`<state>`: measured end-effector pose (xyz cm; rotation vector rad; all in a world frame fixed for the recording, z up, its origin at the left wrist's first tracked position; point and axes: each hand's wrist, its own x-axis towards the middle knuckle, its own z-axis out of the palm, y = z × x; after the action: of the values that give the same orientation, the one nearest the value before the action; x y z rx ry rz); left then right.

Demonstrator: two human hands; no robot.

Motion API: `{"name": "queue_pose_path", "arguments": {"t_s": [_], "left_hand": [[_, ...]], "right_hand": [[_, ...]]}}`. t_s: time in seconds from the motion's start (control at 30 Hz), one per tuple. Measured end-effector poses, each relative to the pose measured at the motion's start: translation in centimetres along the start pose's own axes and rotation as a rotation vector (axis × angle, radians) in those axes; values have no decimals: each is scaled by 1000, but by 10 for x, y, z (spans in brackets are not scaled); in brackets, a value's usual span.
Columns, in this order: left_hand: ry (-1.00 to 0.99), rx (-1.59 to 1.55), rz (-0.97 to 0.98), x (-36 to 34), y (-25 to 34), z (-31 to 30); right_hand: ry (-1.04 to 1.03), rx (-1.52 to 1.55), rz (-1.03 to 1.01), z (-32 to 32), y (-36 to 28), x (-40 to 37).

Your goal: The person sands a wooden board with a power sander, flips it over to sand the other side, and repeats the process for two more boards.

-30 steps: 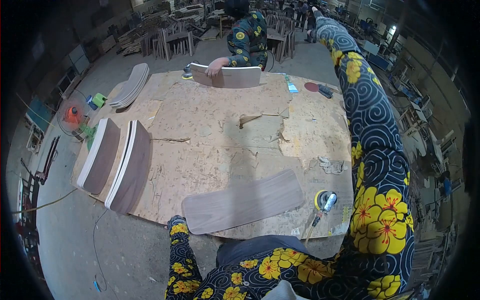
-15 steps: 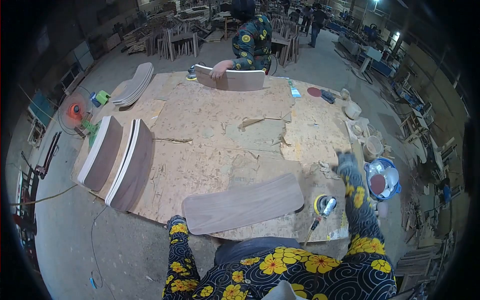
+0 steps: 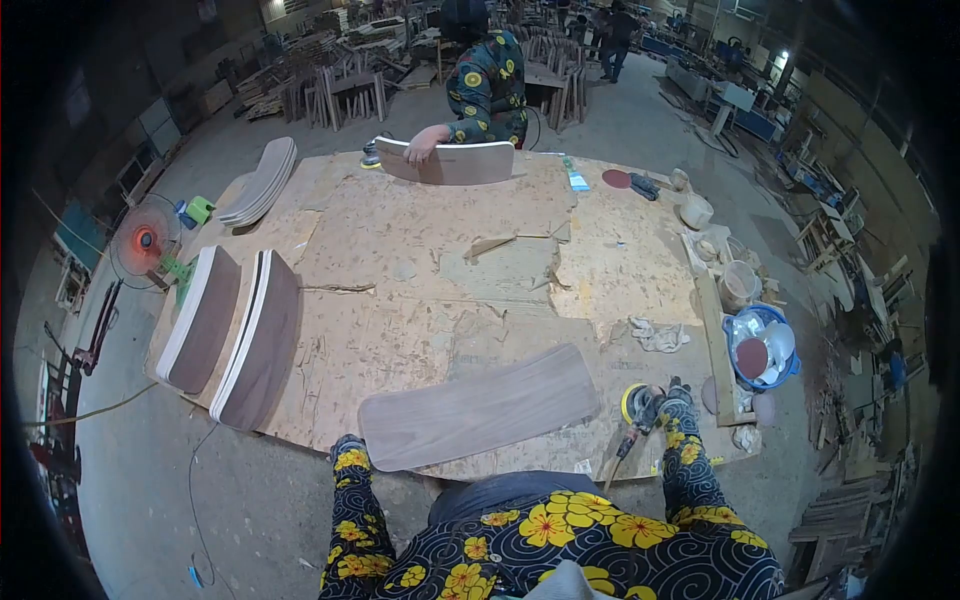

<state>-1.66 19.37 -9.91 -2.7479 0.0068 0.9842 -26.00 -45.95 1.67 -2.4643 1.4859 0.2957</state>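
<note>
Lying near on the bench (image 3: pixel 410 330): round-cornered wooden panel (image 3: pixel 480 408), probably stiff, light, rather slippery; best held by opposite long edges. By its left end, left grip (image 3: pixel 347 445); just beside the orbital sander (image 3: pixel 648 408), right grip (image 3: pixel 678 392); for both, cannot tell whether open or closed.

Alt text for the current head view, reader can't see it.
The camera wearer's right hand is close beside a sander on a worktable, the left hand beside the left end of a wooden panel. Curved panels stand on edge at left; across the table, a co-worker's hand is on an upright panel.
</note>
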Motion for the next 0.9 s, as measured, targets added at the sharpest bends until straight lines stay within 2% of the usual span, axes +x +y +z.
{"name": "queue_pose_path", "arguments": {"t_s": [0.03,0.07,0.27,0.33,0.43,0.47,0.57,0.63,0.7,0.8,0.83,0.87,0.9], "left_hand": [[0,0,-1,1,0,1],[12,6,10,3,0,2],[87,23,63,-9,-4,4],[84,-70,-17,-9,-1,0],[141,-111,-33,-21,2,-6],[159,-137,-50,-20,2,-4],[160,-181,-65,-24,0,-5],[156,-230,-94,-11,1,2],[139,-146,-47,-7,-2,6],[99,-161,-48,-10,-1,0],[112,-160,-34,-6,-3,6],[125,-158,-20,-1,-7,13],[138,-156,-6,2,-7,14]], "right_hand": [[-44,26,28,-4,-8,-1],[7,-43,-7,10,-3,5],[-122,-127,-229,2,-23,-14],[-122,-47,-44,11,-24,-7],[-132,25,10,-20,-47,-42],[-79,-28,-43,6,-30,-19],[-50,118,23,15,-27,-24],[-141,80,102,8,-39,-25],[-193,108,242,13,-42,-19],[-247,-76,125,30,-41,7],[-251,-118,103,17,-53,-6],[-273,37,202,0,-60,-23],[-251,80,178,6,-54,-22]]}}
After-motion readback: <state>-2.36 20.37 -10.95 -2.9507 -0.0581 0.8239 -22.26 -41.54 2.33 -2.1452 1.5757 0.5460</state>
